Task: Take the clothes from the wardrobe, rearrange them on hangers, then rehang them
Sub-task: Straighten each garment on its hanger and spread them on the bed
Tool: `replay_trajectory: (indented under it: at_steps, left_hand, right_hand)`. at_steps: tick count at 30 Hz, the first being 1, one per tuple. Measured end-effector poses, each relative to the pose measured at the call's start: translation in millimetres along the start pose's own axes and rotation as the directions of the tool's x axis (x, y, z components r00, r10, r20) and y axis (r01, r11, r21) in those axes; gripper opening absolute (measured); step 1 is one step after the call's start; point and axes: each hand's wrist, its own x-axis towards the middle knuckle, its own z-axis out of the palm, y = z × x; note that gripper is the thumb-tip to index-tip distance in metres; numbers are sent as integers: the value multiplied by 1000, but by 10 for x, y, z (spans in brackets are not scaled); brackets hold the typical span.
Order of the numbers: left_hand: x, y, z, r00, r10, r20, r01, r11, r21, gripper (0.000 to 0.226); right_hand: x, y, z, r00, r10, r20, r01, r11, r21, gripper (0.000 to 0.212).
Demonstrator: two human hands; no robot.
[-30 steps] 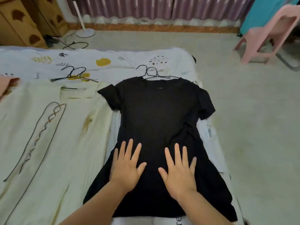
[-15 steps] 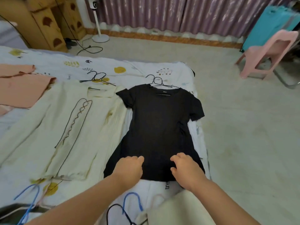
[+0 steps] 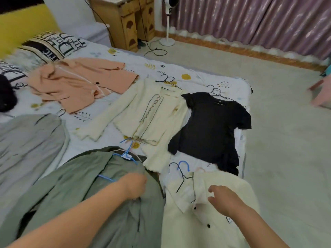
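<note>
A black short-sleeved dress [image 3: 211, 126] lies flat on the bed with a black wire hanger [image 3: 217, 92] at its neck. Left of it lies a cream cardigan [image 3: 148, 115], and farther back a peach jacket [image 3: 78, 83]. Nearest me, a green jacket [image 3: 86, 194] carries a blue hanger [image 3: 126, 154]. Beside it a cream buttoned shirt [image 3: 206, 221] has a black hanger [image 3: 180, 176] at its collar. My left hand [image 3: 134, 187] rests on the green jacket, fingers curled into the fabric. My right hand [image 3: 222, 197] hovers over the cream shirt's collar, fingers loosely curled.
A grey garment [image 3: 26, 140] covers the bed's left side, and printed pillows [image 3: 53, 43] sit at the head. A spare black hanger [image 3: 168, 80] lies by the cardigan's collar. A wooden nightstand [image 3: 125, 20], fan stand [image 3: 167, 33] and cables stand beyond. A pink chair [image 3: 320, 93] stands at right.
Both hands left the black dress and came back toward me. The view swung left and pulled away, bringing the green jacket and cream shirt under my hands.
</note>
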Motion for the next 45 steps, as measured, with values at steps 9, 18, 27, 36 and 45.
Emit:
replay_trajectory:
  at_steps: [9, 18, 27, 36, 45]
  left_hand:
    - [-1398, -1021, 269, 988, -139, -68, 120, 967, -223, 31]
    - [-2841, -2621, 994, 966, -242, -88, 205, 930, -306, 34]
    - [-3846, -4027, 1361, 921, -381, -78, 319, 854, -411, 32]
    - [-3639, -4941, 1069, 895, -444, -44, 377, 806, -456, 32]
    - [-2662, -5688, 417, 914, -405, 37, 378, 813, -442, 33]
  right_hand:
    - [-777, -1161, 172, 997, -75, 22, 77, 994, -73, 40]
    - [-1387, -3027, 843, 974, -221, 48, 225, 968, -113, 39]
    - [-1742, -4765, 1168, 936, -330, 124, 347, 922, -169, 40]
    - [-1189, -5711, 900, 915, -368, 167, 392, 909, -143, 40]
    - [-6, -6570, 688, 924, -323, 206, 345, 935, -79, 40]
